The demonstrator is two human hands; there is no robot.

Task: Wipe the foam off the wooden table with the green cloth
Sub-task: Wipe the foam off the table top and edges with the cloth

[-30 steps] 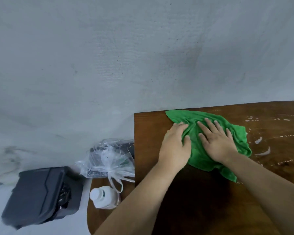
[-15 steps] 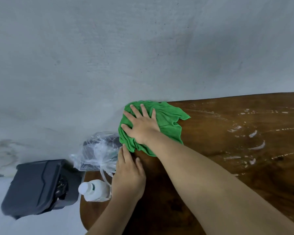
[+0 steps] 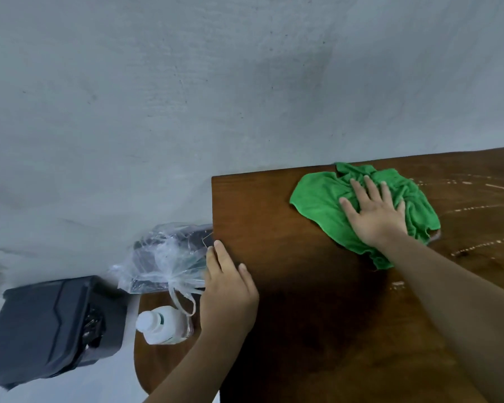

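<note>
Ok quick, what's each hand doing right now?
Left hand: open, flat on the table edge, holding nothing.
Right hand: open, pressing flat on the cloth.

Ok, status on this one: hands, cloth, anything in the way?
Right hand flat on green cloth. Left hand open, braced on table edge. Foam streaks remain right of cloth. Nothing blocking.

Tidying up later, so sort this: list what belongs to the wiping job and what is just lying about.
Job: green cloth under right hand; foam streaks; wooden table; left hand at its edge.

Lying about: plastic bag; white bottle; dark case.
</note>
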